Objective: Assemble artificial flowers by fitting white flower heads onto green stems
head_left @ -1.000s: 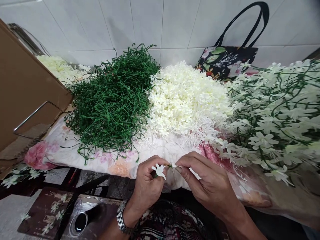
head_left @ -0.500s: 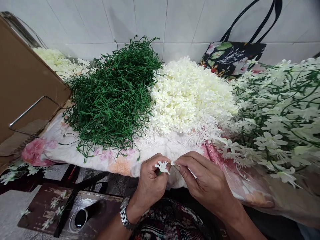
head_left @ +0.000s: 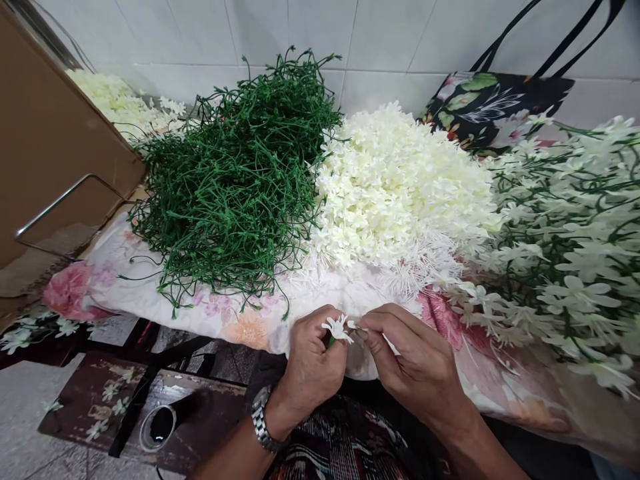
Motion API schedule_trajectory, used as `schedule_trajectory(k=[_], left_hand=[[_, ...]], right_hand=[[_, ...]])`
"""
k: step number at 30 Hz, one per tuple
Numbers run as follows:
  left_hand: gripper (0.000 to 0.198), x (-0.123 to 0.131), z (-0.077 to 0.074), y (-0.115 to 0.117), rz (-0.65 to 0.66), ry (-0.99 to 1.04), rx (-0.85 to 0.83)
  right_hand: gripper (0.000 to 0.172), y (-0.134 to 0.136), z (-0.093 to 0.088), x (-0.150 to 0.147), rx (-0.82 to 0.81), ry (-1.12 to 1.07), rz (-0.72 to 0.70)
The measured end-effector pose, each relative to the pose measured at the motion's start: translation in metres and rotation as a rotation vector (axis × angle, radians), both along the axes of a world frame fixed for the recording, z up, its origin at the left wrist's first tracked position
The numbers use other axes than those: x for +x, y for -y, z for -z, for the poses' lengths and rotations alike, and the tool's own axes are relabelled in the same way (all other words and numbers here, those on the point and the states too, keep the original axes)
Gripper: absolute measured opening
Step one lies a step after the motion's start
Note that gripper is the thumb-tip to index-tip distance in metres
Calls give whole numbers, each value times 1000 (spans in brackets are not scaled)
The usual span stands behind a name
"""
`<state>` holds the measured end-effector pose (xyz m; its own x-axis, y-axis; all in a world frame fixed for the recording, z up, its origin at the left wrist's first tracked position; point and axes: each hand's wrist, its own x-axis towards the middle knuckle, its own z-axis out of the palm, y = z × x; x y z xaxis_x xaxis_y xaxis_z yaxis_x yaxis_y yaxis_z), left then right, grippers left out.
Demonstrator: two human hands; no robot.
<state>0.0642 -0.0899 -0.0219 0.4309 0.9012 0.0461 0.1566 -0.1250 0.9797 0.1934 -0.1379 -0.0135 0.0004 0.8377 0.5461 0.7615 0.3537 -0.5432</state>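
My left hand point(head_left: 319, 353), a watch on its wrist, is closed around a green stem topped by a small white artificial flower point(head_left: 338, 329). Close beside it, my right hand point(head_left: 413, 350) pinches a small white piece point(head_left: 352, 325) between thumb and fingertips; it looks like a flower part, too small to tell exactly. Both hands are above the front edge of the floral cloth point(head_left: 245, 328). Beyond them lie a heap of green plastic stems point(head_left: 240, 180) and a heap of loose cream-white blossoms point(head_left: 395, 187). Thin white stamens point(head_left: 430, 263) lie at the blossoms' near side.
Assembled white flower sprays point(head_left: 575, 260) fill the right side. A black floral bag point(head_left: 500, 110) leans against the tiled wall point(head_left: 310, 33). A cardboard box point(head_left: 65, 120) stands at left. Lower left, a cup with dark contents point(head_left: 159, 427) rests on a wooden surface point(head_left: 210, 407).
The view has shifted slightly, so most things appear a little farther right. Both hands keep their grips; the right fingertips and white piece stay close to the flower.
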Motion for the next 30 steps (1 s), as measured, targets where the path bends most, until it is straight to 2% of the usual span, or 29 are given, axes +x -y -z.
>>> schedule_trajectory(k=[8, 14, 20, 24, 30], left_hand=[[11, 0, 2, -1, -32, -64, -35], [9, 0, 1, -3, -55, 25, -169], [7, -2, 0, -3, -65, 103, -307], [8, -2, -3, -2, -62, 91, -244], [12, 0, -7, -2, -31, 28, -100]], right_hand=[[14, -1, 6, -3, -6, -22, 14], [10, -1, 3, -1, -25, -50, 22], [25, 6, -7, 9, -68, -41, 38], [15, 7, -9, 10, -6, -69, 16], [15, 4, -5, 8, 7, -60, -57]])
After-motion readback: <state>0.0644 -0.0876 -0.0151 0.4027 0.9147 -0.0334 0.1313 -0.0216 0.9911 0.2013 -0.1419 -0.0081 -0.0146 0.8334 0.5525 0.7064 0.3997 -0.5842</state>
